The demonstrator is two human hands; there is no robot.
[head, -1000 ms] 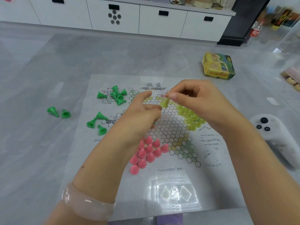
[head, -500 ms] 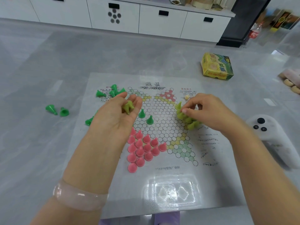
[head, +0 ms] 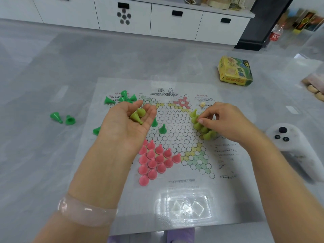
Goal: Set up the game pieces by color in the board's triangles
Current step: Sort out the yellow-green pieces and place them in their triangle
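- The board (head: 175, 193) is a thin printed sheet lying flat on the grey table (head: 43, 172), with a star of small circles at its middle. Large characters head it at the top centre; the small text blocks at its corners and bottom are too fine to read.
- The yellow-and-green box (head: 235, 71) at the upper right carries the print "SULIAOTIAOQI" along its lower edge; the other lettering on it is blurred.
- The left hand (head: 126, 123) is turned palm up over the left of the star, fingers loosely cupped around two olive pieces (head: 137, 115) lying in the palm. A pale bracelet (head: 84, 211) sits on that wrist.
- The right hand (head: 226, 120) has its fingers curled down onto the olive group (head: 201, 126) at the right point of the star, pinching a piece there. About seven olive pieces show; the hand hides the rest.
- Fifteen or so pink pieces (head: 154, 160) stand packed in the lower-left triangle.
- Dark green pieces: a loose cluster (head: 122, 99) at the board's upper left, partly hidden by the left hand's fingers; two (head: 62, 118) lying off the board at the left; one (head: 96, 131) peeking out beside the left wrist; two (head: 162, 128) upright on the circles near the centre.
- A small cream die (head: 202, 104) lies above the right hand.
- A white controller (head: 296, 148) is cut off at the right edge.
- A red-labelled bottle (head: 275, 35) stands at the upper right; its label is unreadable.
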